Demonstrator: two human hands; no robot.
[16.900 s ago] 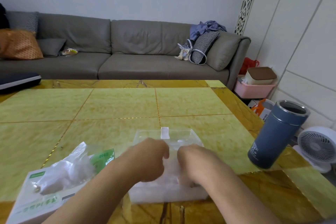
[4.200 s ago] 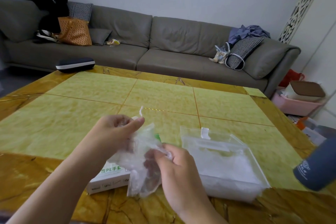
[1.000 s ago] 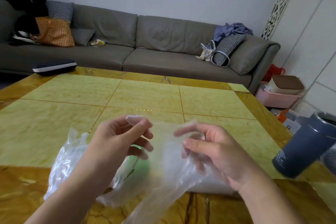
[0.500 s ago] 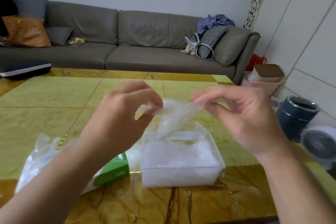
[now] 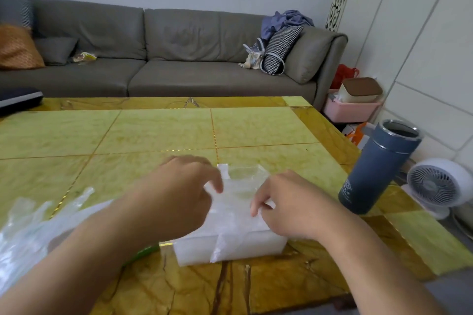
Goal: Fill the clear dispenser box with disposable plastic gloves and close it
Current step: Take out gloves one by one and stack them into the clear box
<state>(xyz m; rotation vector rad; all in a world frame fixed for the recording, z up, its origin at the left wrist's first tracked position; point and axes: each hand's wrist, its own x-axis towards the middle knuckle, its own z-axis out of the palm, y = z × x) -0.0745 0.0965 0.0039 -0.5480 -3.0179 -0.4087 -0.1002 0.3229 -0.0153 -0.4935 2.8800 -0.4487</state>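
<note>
Both the left hand (image 5: 179, 199) and right hand (image 5: 286, 207) press thin clear plastic gloves (image 5: 230, 210) with curled fingers into the clear rectangular dispenser box (image 5: 230, 248) directly beneath them.

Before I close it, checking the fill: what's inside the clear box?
Clear box holds crumpled plastic gloves, one draping its front; both hands cover the rest.

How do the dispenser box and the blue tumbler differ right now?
The clear dispenser box is low, rectangular and see-through, packed with white gloves; the blue tumbler is tall, round and opaque. Both hands, left hand and right hand, are on the box; nothing touches the tumbler. One glove hangs over the box's front. Both stand lid-open on the table.
</note>
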